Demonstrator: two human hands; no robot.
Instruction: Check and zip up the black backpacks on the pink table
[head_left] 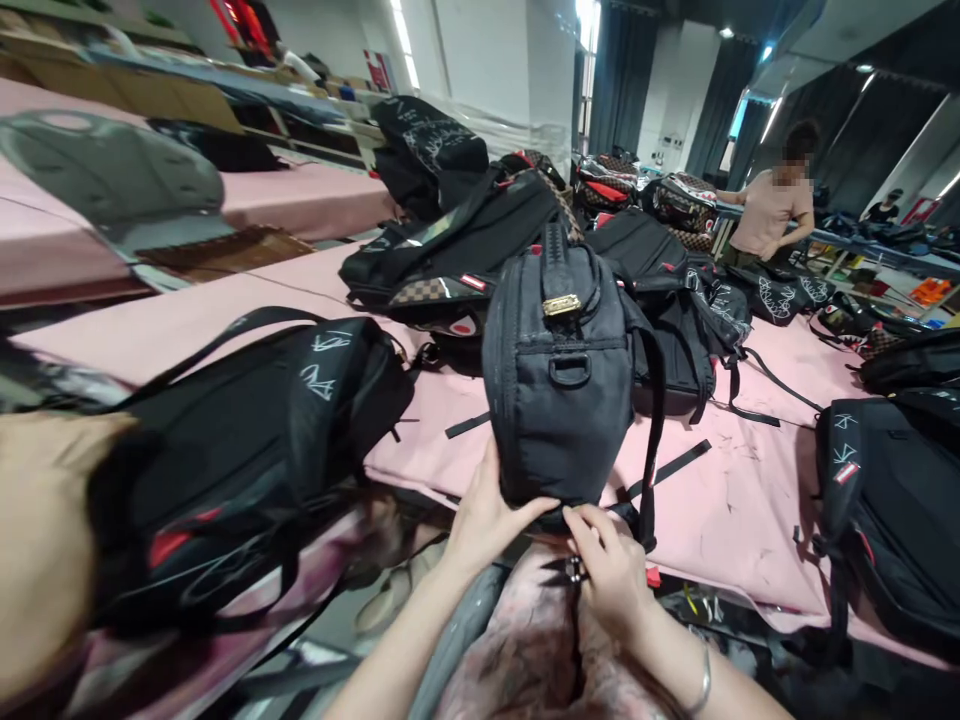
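A black backpack (pixel 562 390) stands upright on the near edge of a pink-covered table (pixel 735 500), with a gold tag near its top. My left hand (pixel 487 515) grips its lower left corner, thumb laid along the bottom edge. My right hand (pixel 611 570) is closed in a pinch just under the bag, on a small dark clip or strap end that I cannot make out clearly. A bracelet sits on my right wrist. A black strap hangs down the bag's right side.
Another black backpack (pixel 255 440) with white scribbles lies to the left, one more (pixel 892 500) at the right edge. Several bags are piled behind (pixel 465 260). A person (pixel 772 205) stands at a far table on the right. Loose black straps (pixel 667 468) lie on the cloth.
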